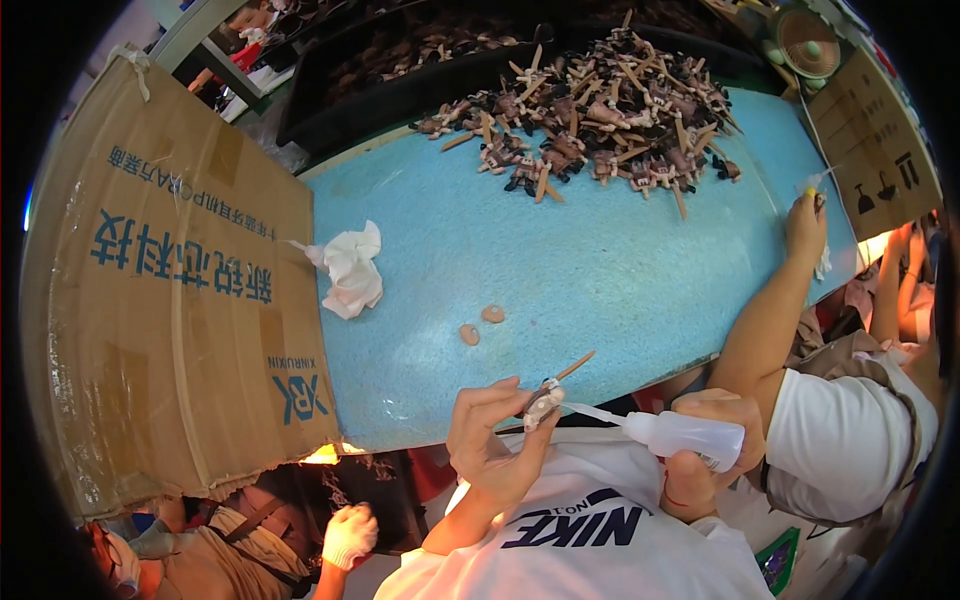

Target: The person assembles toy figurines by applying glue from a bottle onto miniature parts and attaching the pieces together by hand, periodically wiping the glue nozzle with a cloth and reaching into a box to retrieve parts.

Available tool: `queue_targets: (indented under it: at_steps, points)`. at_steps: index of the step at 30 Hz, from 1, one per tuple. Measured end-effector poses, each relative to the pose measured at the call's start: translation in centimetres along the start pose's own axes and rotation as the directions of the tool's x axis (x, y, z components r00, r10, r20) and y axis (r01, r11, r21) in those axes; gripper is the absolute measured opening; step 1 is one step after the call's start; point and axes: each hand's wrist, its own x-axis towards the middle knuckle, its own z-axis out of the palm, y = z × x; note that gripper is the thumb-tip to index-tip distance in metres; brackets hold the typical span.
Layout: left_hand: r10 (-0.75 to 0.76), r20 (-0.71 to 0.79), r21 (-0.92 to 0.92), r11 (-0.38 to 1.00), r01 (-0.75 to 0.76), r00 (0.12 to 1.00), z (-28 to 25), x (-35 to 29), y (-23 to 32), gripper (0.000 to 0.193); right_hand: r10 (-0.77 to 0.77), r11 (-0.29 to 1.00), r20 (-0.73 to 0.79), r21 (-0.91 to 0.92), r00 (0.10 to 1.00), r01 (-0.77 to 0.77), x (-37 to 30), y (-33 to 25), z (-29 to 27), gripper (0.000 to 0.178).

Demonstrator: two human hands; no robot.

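squeeze bottle (690, 436) nozzle leftward, near-level

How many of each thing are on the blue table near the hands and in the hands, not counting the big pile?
Small tan oval pieces: 2
White crumpled cloth: 1
Squeeze bottle, in right hand: 1
Small figure on a stick, in left hand: 1
Total: 5
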Motion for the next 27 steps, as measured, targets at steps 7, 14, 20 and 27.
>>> queue_targets:
  at_steps: [7, 14, 20, 27]
  points:
    - [-0.002, 0.011, 0.015, 1.0, 0.002, 1.0, 0.0, -0.2, -0.3, 0.032, 0.016, 0.998, 0.185, -0.068, 0.983, -0.003, 1.1, -0.9, -0.5, 0.038]
    - [-0.006, 0.018, 0.025, 1.0, 0.006, 1.0, 0.0, -0.1, -0.2, 0.031, 0.023, 0.997, 0.176, -0.078, 0.984, -0.01, 0.6, -1.2, -0.8, 0.04]
    - [-0.016, 0.011, 0.021, 1.0, 0.016, 1.0, -0.1, -0.2, -0.2, 0.03, -0.008, 0.998, 0.147, -0.054, 0.989, 0.016, 0.7, -0.9, -0.3, 0.041]
    - [-0.026, -0.003, -0.014, 1.0, 0.026, 1.0, -0.2, -0.3, -0.4, 0.032, -0.082, 0.997, 0.055, 0.018, 0.995, 0.081, 0.4, 0.0, 0.0, 0.039]
